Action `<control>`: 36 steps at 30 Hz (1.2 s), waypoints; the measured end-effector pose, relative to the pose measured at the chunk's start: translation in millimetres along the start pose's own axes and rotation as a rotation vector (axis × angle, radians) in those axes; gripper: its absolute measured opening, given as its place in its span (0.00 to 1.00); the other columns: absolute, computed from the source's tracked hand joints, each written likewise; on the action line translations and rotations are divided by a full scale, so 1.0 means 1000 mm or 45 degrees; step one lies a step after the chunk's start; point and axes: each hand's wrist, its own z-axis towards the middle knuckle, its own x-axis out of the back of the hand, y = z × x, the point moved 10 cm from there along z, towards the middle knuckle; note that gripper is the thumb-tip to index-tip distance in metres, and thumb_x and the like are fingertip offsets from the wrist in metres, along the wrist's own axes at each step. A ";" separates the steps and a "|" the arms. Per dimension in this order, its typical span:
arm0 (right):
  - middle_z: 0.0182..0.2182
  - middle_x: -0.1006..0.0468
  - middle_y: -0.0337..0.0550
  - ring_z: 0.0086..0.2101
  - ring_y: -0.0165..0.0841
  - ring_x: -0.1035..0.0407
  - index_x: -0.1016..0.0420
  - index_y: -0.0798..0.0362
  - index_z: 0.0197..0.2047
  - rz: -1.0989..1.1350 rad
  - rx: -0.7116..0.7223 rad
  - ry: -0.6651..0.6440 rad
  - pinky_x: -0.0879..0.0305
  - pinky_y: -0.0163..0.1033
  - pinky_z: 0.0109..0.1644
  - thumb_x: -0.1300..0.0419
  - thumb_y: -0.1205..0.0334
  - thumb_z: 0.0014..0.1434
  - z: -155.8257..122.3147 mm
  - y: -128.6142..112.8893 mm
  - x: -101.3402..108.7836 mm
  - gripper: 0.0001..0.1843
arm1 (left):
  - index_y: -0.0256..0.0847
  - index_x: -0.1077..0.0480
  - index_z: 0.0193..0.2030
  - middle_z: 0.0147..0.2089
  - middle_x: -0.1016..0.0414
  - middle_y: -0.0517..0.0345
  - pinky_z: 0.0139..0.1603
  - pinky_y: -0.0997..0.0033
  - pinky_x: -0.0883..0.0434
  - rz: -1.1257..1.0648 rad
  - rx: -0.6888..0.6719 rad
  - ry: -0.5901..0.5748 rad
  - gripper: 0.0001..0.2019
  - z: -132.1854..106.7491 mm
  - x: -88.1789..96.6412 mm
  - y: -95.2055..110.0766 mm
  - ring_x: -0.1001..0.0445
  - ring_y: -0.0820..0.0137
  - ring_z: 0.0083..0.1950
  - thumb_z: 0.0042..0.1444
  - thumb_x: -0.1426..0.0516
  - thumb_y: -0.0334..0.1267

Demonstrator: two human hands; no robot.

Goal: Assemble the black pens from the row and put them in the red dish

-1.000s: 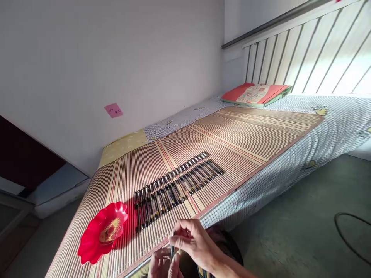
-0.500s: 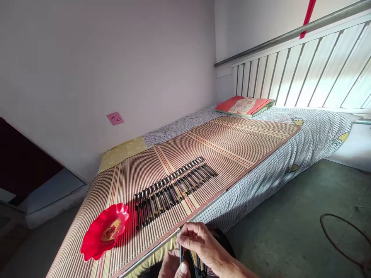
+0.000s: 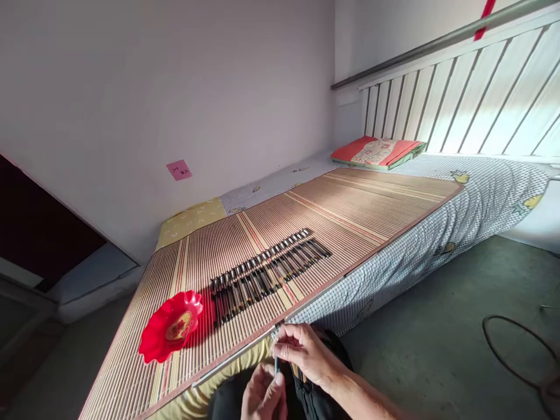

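Down at the mat's front edge, my left hand [image 3: 265,392] pinches the lower end of a slim dark pen [image 3: 276,365]. My right hand [image 3: 301,353] grips its upper end between thumb and fingers, so both hands are closed on it. The pen stands nearly upright, mostly covered by fingers. Beyond my hands, a long slanting row of dark pen bodies [image 3: 262,283] lies on the striped bamboo mat [image 3: 359,204]. Along their far ends runs a matching row of short dark shiny pieces that look like caps [image 3: 260,256]. Left of these rows sits a red scalloped plate [image 3: 153,335].
The mat covers a bed with a checked sheet [image 3: 490,181]. A folded red and patterned cloth [image 3: 378,151] lies at the far end by the white slatted headboard [image 3: 437,105]. A pink note [image 3: 179,170] is on the wall. A cable loop [image 3: 503,361] lies on the floor.
The view has shifted slightly, so the plate and rows appear higher and further right. My left hand has come further into view. Both hands still hold the pen.
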 end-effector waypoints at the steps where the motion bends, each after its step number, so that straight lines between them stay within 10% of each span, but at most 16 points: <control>1: 0.25 0.28 0.37 0.29 0.30 0.36 0.22 0.54 0.28 0.014 -0.004 -0.033 0.40 0.37 0.37 0.28 0.40 0.53 -0.002 -0.002 -0.001 0.24 | 0.39 0.30 0.29 0.19 0.36 0.67 0.19 0.78 0.52 -0.005 0.016 -0.058 0.25 -0.004 -0.007 0.002 0.49 0.83 0.16 0.46 0.25 0.55; 18: 0.33 0.21 0.43 0.33 0.31 0.34 0.15 0.54 0.37 0.301 -0.012 -0.380 0.39 0.38 0.42 0.35 0.42 0.65 -0.013 -0.012 -0.014 0.22 | 0.37 0.29 0.37 0.24 0.35 0.67 0.19 0.80 0.53 -0.277 0.148 -0.256 0.25 -0.024 -0.038 0.000 0.47 0.85 0.17 0.50 0.27 0.56; 30: 0.31 0.19 0.43 0.30 0.31 0.33 0.14 0.53 0.36 0.411 -0.067 -0.015 0.41 0.38 0.36 0.24 0.43 0.52 0.002 0.008 0.011 0.21 | 0.35 0.25 0.37 0.21 0.36 0.68 0.18 0.78 0.56 -0.219 0.204 -0.259 0.23 -0.022 -0.036 -0.002 0.50 0.85 0.14 0.52 0.28 0.54; 36: 0.32 0.17 0.43 0.31 0.31 0.31 0.14 0.51 0.33 0.630 0.067 0.422 0.37 0.39 0.37 0.17 0.47 0.38 0.023 -0.005 0.089 0.22 | 0.35 0.25 0.35 0.20 0.36 0.66 0.17 0.77 0.56 0.016 0.143 -0.200 0.24 -0.022 -0.029 -0.002 0.50 0.82 0.16 0.55 0.31 0.59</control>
